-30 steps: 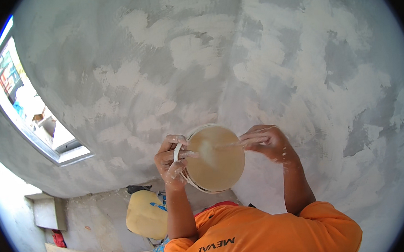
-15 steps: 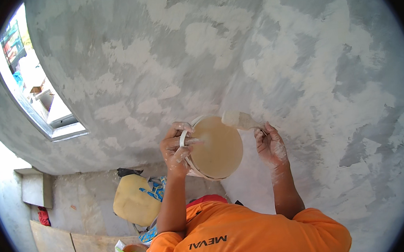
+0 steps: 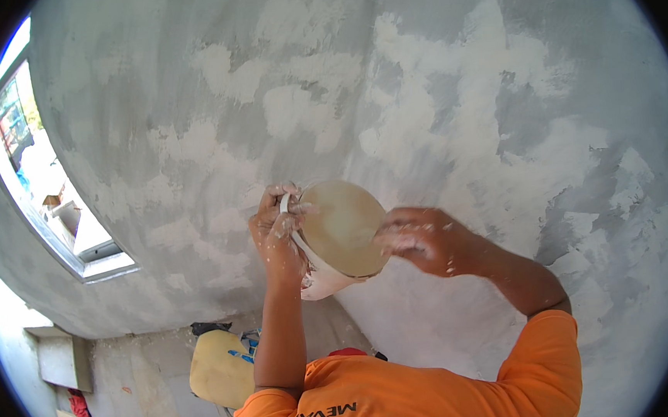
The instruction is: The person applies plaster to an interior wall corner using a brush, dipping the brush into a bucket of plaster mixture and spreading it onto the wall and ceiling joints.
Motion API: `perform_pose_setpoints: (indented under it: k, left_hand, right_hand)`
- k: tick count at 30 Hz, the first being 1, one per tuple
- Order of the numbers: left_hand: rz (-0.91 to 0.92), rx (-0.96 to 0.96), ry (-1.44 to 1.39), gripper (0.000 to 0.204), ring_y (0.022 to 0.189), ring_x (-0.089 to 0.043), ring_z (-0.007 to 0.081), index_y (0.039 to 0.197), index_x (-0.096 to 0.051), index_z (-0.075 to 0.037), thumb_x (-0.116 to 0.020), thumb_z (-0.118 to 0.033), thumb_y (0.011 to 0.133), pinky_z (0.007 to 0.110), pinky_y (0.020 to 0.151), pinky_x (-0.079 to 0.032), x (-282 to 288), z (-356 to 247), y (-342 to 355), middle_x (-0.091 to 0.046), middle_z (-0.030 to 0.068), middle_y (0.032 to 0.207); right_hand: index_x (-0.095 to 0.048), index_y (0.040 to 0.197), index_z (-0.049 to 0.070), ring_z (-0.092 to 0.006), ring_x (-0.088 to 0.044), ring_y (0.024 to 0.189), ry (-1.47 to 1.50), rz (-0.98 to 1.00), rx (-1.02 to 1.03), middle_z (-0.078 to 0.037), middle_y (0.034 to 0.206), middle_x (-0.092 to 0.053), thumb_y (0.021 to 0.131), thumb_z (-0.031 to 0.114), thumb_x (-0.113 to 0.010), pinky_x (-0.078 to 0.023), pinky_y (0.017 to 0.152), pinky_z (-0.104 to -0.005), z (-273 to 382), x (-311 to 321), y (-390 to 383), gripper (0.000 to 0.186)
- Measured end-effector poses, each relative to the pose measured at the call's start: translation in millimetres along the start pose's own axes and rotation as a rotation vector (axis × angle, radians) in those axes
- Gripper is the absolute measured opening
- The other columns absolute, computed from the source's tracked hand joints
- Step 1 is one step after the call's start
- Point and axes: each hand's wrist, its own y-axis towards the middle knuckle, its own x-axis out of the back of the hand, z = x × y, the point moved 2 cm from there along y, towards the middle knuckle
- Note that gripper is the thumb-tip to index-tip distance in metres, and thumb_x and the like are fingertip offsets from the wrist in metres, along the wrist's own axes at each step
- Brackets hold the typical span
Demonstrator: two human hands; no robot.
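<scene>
A pale round bucket [image 3: 325, 281] is held up in front of the wall, tilted so its round beige inside shows. My left hand [image 3: 276, 232] grips it at the left rim, fingers wrapped round a white band there. At the bucket's right rim is my right hand [image 3: 421, 241], fingers curled and somewhat blurred. The putty knife seen in it earlier is now hidden from view, behind the fingers or inside the bucket. White smears cover both hands.
A grey wall [image 3: 263, 82] with whitish filler patches stands ahead, with a window opening [image 3: 99, 260] at the left. Below at left lie a pale yellow rounded object [image 3: 215, 370] beside blue patterned material, a grey block [image 3: 62, 363] and a red cloth [image 3: 78, 404].
My right hand has moved left and turned inward to the bucket's rim; the putty knife has gone out of sight. The bucket has tilted, showing more of its side. The view has shifted.
</scene>
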Motion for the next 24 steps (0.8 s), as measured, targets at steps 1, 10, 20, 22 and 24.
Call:
perform_pose_setpoints:
  k: [1,10,20,22,24]
  left_hand:
    - [0.002,-0.022,-0.036,0.031,0.089,-0.049,0.0184,0.074,-0.071,0.012,-0.063,-0.017,0.067,0.028,0.079,-0.043,-9,0,8,-0.056,0.0125,0.104]
    - [0.0,-0.017,-0.078,0.027,0.088,-0.053,0.0203,0.075,-0.073,0.011,-0.057,-0.011,0.07,0.034,0.086,-0.044,-87,38,46,-0.056,0.0099,0.103]
    - [-0.142,-0.027,-0.239,0.027,0.096,-0.052,0.0217,0.074,-0.072,0.012,-0.059,-0.011,0.068,0.036,0.089,-0.046,-29,89,11,-0.056,0.012,0.101]
    - [-0.143,0.02,-0.208,0.027,0.098,-0.053,0.0226,0.073,-0.072,0.012,-0.059,-0.011,0.067,0.037,0.09,-0.046,-6,101,6,-0.056,0.0126,0.102]
    - [-0.143,0.037,-0.156,0.025,0.099,-0.053,0.0234,0.071,-0.072,0.011,-0.058,-0.01,0.065,0.038,0.091,-0.046,5,94,5,-0.056,0.013,0.103]
  right_hand:
    - [-0.07,0.113,0.005,-0.0282,-0.068,0.093,-0.069,-0.099,0.006,-0.012,0.102,-0.066,0.084,0.004,-0.072,-0.058,0.078,-0.0392,4,22,3,0.029]
    - [-0.07,0.11,0.003,-0.0304,-0.068,0.098,-0.75,-0.526,0.023,-0.013,0.11,-0.068,0.087,0.005,-0.071,-0.058,0.083,-0.0382,6,152,18,0.023]
    - [-0.065,0.119,0.001,-0.0322,-0.06,0.115,-1.041,0.181,-0.021,-0.019,0.129,-0.059,0.093,0.016,-0.059,-0.053,0.094,-0.0404,-152,42,-21,0.031]
    - [-0.066,0.113,0.0,-0.0334,-0.062,0.11,-0.736,0.246,-0.211,-0.019,0.123,-0.063,0.094,0.017,-0.057,-0.052,0.094,-0.0416,-129,44,2,0.027]
    - [-0.068,0.104,0.0,-0.0348,-0.064,0.101,-0.558,0.128,-0.294,-0.018,0.114,-0.067,0.094,0.017,-0.057,-0.052,0.093,-0.0423,-115,59,23,0.022]
